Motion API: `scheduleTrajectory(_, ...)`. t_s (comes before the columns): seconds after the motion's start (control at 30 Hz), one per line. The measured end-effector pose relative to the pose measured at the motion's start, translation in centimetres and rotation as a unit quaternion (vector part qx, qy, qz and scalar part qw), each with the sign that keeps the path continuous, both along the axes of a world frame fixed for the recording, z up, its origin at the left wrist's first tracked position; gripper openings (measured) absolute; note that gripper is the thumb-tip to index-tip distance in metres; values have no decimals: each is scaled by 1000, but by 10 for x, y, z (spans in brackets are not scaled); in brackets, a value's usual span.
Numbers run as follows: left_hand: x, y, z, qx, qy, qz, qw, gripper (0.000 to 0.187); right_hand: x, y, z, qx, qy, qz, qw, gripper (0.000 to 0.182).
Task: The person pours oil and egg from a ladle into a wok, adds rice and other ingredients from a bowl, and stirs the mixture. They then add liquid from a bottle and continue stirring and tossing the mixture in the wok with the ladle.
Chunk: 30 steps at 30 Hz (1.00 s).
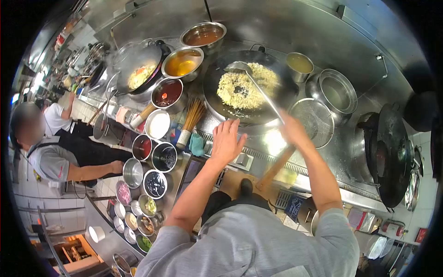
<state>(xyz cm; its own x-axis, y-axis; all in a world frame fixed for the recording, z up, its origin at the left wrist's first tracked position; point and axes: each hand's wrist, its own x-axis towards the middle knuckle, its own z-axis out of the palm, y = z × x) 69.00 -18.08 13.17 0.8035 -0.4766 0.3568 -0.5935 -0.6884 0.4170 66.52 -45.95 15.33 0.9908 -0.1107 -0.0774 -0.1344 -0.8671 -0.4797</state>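
My right hand [294,129], smeared by motion, is closed on the long handle of a metal ladle [239,67]. The ladle's bowl lies over a large black wok [217,64], against the far side of a ring of pale yellow, grainy food that looks like fried rice [258,83]. A dark patch of wok shows through the middle of this ring. Just below the wok's near rim is my left hand [226,141], palm down, with its fingers stretched out and the thumb apart. Nothing shows in its grasp.
Right of the wok stand a round mesh strainer [313,121] and a metal pot [338,91]. On the left are a bamboo brush [191,117], a bowl of amber liquid [183,63] and several sauce containers. A second wok [138,69] holds food. A co-worker [55,157] stands at far left.
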Motion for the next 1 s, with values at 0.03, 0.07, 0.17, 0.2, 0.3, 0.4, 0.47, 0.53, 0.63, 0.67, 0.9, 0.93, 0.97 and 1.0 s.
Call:
scheduleTrajectory(0.03,13,-3,-6,23,-24,4,999,50,7,3,17,-47,37,-34,998,60)
scheduleTrajectory(0.07,26,-5,-14,37,-38,-5,999,39,15,-2,15,-108,15,-21,994,63)
scheduleTrajectory(0.17,57,-9,-32,107,27,-80,991,37,32,-20,-8,-244,6,-37,969,60)
scheduleTrajectory(0.2,61,-10,-35,73,28,-99,992,39,26,-27,-25,-244,-10,-72,967,60)
scheduleTrajectory(0.3,72,-6,-51,8,22,-151,988,33,-23,-12,-31,-201,80,-128,968,62)
scheduleTrajectory(0.4,76,-6,-54,-5,35,-164,986,33,-99,47,-48,-39,46,-190,980,61)
scheduleTrajectory(0.47,77,-7,-57,-8,32,-164,986,33,-134,109,-42,76,30,-214,973,61)
scheduleTrajectory(0.53,85,-8,-65,-23,41,-178,983,33,-141,145,-24,166,43,-232,957,60)
scheduleTrajectory(0.63,76,5,-63,-25,69,-188,979,34,-164,179,50,246,158,-267,918,60)
scheduleTrajectory(0.67,66,19,-44,-23,81,-190,978,34,-169,182,99,225,194,-258,919,59)
scheduleTrajectory(0.9,69,34,6,-62,100,-210,971,34,-135,119,86,40,172,-90,980,60)
scheduleTrajectory(0.93,72,26,-16,-68,86,-207,972,32,-107,109,53,19,157,-98,983,60)
scheduleTrajectory(0.97,65,29,-38,-72,77,-210,972,31,-84,94,-7,-28,96,-81,992,59)
scheduleTrajectory(1.0,52,37,-59,-76,66,-211,972,29,-73,93,-21,-36,65,-92,993,59)
